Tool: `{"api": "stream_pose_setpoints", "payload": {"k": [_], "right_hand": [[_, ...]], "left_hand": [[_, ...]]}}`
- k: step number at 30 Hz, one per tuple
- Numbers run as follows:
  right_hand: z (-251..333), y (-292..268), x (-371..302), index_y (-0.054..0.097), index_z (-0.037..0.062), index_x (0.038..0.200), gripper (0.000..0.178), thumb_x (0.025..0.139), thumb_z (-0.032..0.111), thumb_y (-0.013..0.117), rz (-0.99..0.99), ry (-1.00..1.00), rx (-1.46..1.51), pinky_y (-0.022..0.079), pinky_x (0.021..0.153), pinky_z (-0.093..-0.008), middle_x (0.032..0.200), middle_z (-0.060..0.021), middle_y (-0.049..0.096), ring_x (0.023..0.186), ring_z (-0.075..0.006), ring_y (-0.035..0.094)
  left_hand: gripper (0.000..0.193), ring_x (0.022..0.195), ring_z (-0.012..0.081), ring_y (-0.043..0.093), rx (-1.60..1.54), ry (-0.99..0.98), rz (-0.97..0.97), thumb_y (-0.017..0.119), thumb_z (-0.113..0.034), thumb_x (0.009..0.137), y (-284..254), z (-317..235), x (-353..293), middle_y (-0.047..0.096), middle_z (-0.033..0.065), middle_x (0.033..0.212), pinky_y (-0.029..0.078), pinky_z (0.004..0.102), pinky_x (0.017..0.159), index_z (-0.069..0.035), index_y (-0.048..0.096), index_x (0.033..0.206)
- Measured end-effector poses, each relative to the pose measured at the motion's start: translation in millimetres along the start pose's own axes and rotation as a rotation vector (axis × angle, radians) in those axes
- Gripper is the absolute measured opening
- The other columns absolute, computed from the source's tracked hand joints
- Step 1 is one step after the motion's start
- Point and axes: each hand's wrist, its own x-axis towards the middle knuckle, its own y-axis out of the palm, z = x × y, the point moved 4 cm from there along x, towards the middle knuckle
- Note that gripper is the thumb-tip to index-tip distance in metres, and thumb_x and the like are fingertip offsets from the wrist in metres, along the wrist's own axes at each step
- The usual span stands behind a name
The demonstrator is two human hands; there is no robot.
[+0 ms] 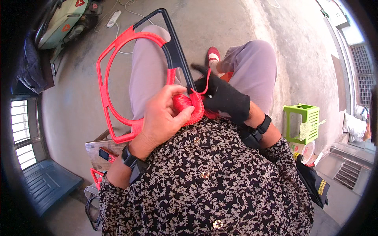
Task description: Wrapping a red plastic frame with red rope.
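Your left hand [160, 112] is grasping the frame [104, 94]; its bare bar [179, 55] is slanting left of your right hand [226, 94], grip unclear.

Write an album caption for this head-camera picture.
Bare left hand holds a black frame partly wrapped in red, red cord running to gloved right hand.

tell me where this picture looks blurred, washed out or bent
In the head view, the dark-framed, barred window at the left is washed out nearly white; in the head view, the black-gloved right hand looks smeared at its upper end, perhaps by motion, while the bare left hand looks sharper; also in the head view, fisheye distortion bows straight edges toward the blackened rim.
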Motion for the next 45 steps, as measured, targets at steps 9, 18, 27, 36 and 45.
{"api": "stream_pose_setpoints", "payload": {"k": [9,18,27,36,45], "right_hand": [[60.8,8.3,6.5,0.045,0.0018,0.129,0.062,0.075,0.014,0.072,-0.096,-0.492,-0.604,0.043,0.097,-0.0401,0.123,-0.0174,0.056,0.118,-0.0298,0.051],[64.0,-14.6,0.8,0.056,-0.0016,0.113,0.048,0.072,0.013,0.074,-0.350,-0.117,0.348,0.049,0.085,-0.0314,0.110,-0.0118,0.064,0.092,-0.0201,0.063],[84.0,-12.3,-29.3,0.060,0.0057,0.097,0.035,0.072,0.025,0.075,-0.098,-0.051,-0.881,0.050,0.061,-0.0388,0.072,-0.0169,0.062,0.073,-0.0350,0.064],[73.0,-40.5,-45.8,0.061,0.0020,0.089,0.034,0.074,0.030,0.074,-0.413,0.137,-0.372,0.050,0.064,-0.0374,0.074,-0.0185,0.063,0.072,-0.0346,0.064],[35.6,-120.4,-89.1,0.061,0.0017,0.114,0.048,0.075,0.030,0.069,-0.455,0.366,-0.903,0.051,0.080,-0.0368,0.091,-0.0225,0.066,0.088,-0.0296,0.067]], "left_hand": [[0.053,0.090,0.0091,0.059,-0.509,0.019,-0.311,0.068,0.006,0.076,6.0,20.6,-4.5,0.055,0.0068,0.106,0.051,0.0201,0.072,0.002,0.044,0.123],[0.056,0.077,0.0072,0.053,-0.377,-0.009,-0.349,0.065,0.004,0.077,2.6,25.3,-11.1,0.053,0.0099,0.109,0.049,0.0197,0.067,0.002,0.042,0.127],[0.045,0.082,0.0146,0.064,-0.192,-0.251,0.081,0.057,-0.004,0.089,18.0,18.3,0.3,0.063,0.0130,0.103,0.051,0.0258,0.072,-0.001,0.040,0.131],[0.032,0.094,0.0139,0.063,-0.932,-0.402,0.380,0.054,-0.009,0.094,36.2,15.5,8.6,0.062,0.0119,0.112,0.052,0.0245,0.081,0.005,0.045,0.122],[0.025,0.092,0.0110,0.062,-0.656,-0.439,0.332,0.053,-0.009,0.095,38.6,33.1,7.0,0.064,0.0101,0.102,0.051,0.0224,0.079,0.004,0.048,0.116]]}}
